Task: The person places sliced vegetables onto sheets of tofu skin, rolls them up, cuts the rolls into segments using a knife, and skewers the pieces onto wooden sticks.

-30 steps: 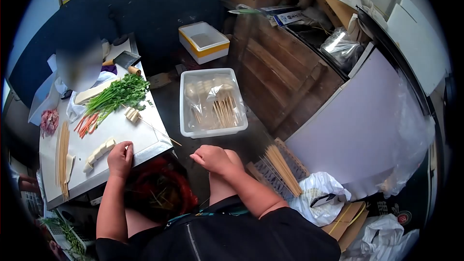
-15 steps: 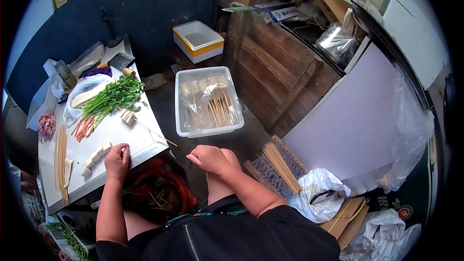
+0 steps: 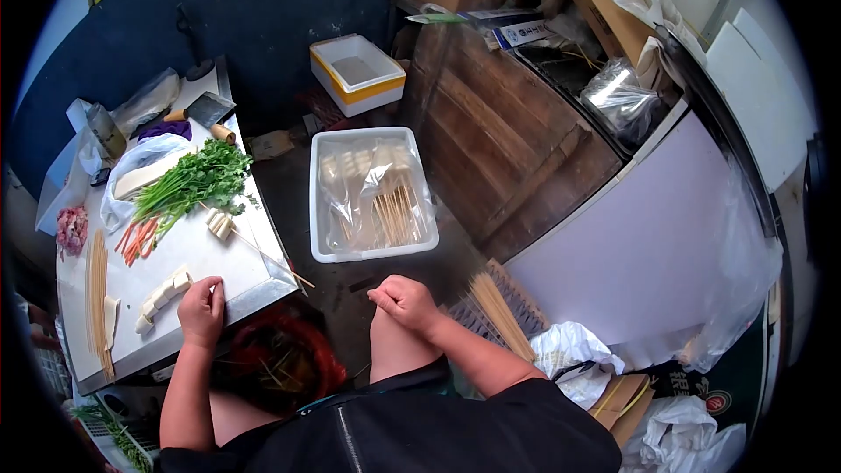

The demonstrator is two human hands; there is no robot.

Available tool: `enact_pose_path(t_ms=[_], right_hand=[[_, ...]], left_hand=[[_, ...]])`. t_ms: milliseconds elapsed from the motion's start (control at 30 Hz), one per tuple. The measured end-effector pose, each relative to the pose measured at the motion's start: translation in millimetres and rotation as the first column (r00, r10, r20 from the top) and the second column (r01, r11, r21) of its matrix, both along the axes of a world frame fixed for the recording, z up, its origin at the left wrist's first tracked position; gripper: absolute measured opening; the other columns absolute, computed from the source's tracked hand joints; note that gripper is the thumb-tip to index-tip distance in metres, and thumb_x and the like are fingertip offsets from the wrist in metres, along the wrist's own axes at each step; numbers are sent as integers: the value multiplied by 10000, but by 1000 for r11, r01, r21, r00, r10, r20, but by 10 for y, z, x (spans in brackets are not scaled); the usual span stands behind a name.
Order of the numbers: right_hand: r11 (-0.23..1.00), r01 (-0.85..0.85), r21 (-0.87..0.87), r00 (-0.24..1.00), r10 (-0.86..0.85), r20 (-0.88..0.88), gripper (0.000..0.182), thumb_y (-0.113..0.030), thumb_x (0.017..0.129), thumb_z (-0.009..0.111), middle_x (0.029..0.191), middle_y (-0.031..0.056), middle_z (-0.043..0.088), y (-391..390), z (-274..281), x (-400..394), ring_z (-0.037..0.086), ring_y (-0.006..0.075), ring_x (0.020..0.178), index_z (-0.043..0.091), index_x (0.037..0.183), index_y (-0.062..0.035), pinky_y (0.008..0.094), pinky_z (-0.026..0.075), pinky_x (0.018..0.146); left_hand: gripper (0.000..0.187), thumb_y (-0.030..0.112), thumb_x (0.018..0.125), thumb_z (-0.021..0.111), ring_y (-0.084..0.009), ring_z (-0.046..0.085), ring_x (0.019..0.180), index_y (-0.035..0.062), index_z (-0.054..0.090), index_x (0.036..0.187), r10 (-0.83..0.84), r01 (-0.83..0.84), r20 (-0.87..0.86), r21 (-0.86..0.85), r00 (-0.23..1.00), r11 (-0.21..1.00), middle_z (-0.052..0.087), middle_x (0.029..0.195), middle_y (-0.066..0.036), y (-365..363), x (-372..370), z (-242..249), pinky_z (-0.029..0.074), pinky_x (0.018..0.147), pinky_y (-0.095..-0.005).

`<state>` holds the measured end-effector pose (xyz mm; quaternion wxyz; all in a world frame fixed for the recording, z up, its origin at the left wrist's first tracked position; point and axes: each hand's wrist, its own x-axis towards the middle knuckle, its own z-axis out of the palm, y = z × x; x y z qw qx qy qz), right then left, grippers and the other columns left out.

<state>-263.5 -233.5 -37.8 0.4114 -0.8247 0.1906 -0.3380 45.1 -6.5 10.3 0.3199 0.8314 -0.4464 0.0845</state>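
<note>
My left hand (image 3: 201, 311) rests at the near edge of the white tabletop, its fingers curled together and nothing showing in them. Close beside it lies a row of white, roll-like pieces (image 3: 163, 300). My right hand (image 3: 405, 302) is closed in a loose fist over my knee, with nothing seen sticking out of it. Farther along the table, a wooden skewer (image 3: 272, 258) with white pieces (image 3: 220, 225) on one end reaches past the table's edge. Long wooden skewers (image 3: 96, 307) lie at the left, near green herbs (image 3: 197, 177) and orange-red strips (image 3: 140, 238).
A white plastic tub (image 3: 420, 252) with bagged, skewered food stands ahead. Behind it is a white-and-yellow foam box (image 3: 372, 98). More skewers (image 3: 501, 315) lean in a basket (image 3: 517, 293) at my right. A red-lined bin (image 3: 328, 368) sits below the table.
The view has shifted slightly, so the table and tub appear a little farther left. My right hand sits slightly more to the right over my knee. Both hands keep their closed shape.
</note>
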Motion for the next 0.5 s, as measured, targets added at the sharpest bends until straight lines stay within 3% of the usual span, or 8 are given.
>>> enact_pose_path(t_ms=[200,400,467,500], right_hand=[[989,-23,-145,999,16,-47,258,-228,884,670,702,103,584,-48,5,88,594,289,661,618,711,-44,380,485,600],[985,-47,-167,995,31,-98,240,-232,881,674,712,95,599,-102,7,101,607,277,679,643,735,-44,367,496,625],[982,-137,133,986,149,-81,217,-225,882,676,755,101,633,-167,57,23,628,263,706,670,781,-33,350,507,652],[987,-124,102,987,134,-94,209,-220,884,675,777,104,646,-270,122,-51,635,257,722,677,799,-29,347,510,666]], left_hand=[[97,117,871,652,-257,628,660,59,683,943,0,0,-2,2,1000,1000,668,813,-124,-11,-27,32,503,625,-343],[91,97,870,639,-277,627,684,54,675,942,-19,20,21,-6,1000,1000,666,823,-129,17,2,-26,504,642,-349],[89,93,871,635,-282,626,688,54,672,943,-51,51,42,-10,998,999,663,824,-130,5,33,-27,504,644,-351],[94,94,880,633,-262,622,685,49,671,953,-48,47,27,12,998,999,657,821,-126,18,39,-25,498,643,-339]])
